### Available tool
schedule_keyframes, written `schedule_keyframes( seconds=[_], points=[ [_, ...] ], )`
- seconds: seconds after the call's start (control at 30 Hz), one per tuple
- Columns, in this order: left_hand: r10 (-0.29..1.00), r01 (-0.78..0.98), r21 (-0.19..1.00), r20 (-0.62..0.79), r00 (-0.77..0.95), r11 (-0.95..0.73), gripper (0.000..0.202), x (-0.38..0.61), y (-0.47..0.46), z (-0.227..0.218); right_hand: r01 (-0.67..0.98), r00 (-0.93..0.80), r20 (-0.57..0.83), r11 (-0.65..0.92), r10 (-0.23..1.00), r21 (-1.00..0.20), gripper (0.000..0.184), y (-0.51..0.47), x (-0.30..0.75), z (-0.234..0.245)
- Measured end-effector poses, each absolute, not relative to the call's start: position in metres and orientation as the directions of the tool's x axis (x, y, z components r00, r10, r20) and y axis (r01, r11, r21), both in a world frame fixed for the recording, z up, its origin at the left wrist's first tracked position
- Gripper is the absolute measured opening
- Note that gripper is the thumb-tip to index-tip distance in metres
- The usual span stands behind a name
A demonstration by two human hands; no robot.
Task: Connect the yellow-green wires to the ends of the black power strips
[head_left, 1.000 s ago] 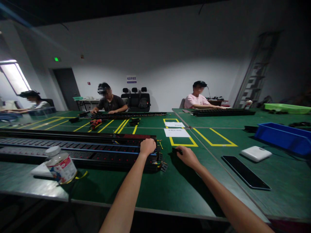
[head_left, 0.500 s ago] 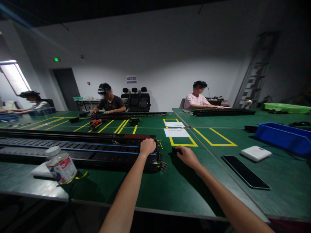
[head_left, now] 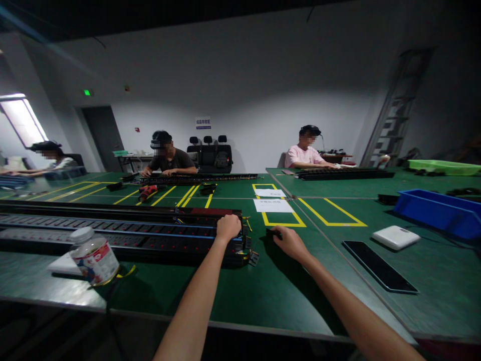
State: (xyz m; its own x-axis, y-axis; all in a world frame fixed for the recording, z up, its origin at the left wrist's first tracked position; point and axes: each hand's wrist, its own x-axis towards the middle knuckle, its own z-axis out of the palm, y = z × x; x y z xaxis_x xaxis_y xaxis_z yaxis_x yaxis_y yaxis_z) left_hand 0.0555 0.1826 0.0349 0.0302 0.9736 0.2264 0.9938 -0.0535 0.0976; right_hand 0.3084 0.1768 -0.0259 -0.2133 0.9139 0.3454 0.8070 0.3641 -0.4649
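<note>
A long black rail assembly (head_left: pixel 161 244) with blue strips and rows of small red dots lies across the left of the green table. My left hand (head_left: pixel 228 228) is closed over its right end, fingertips hidden behind the knuckles. Loose coloured wires and a grey connector (head_left: pixel 254 258) stick out at that end. Just to the right, my right hand (head_left: pixel 289 241) pinches a small black piece (head_left: pixel 271 232), apart from the rail; its exact kind is too dark to make out.
A clear labelled jar (head_left: pixel 95 258) stands before the rail. To the right lie a dark tablet-like device (head_left: pixel 379 266), a white box (head_left: pixel 396 237) and a blue bin (head_left: pixel 436 213). Paper sheets (head_left: pixel 273 205) and a red drill (head_left: pixel 147 192) are farther back. Several people sit across the table.
Both my hands stay where they were. The person across on the left has lowered their head slightly.
</note>
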Motion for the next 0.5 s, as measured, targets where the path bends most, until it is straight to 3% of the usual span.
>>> schedule_keyframes(
  seconds=[0.5],
  points=[
    [0.975, 0.993, 0.105, 0.220, 0.037, -0.062, 0.043, 0.0553, 0.1806, 0.0372, 0.806, -0.214, 0.344, 0.364, 0.914, -0.467, 0.032, 0.1745, 0.3078, -0.0234]
  ],
)
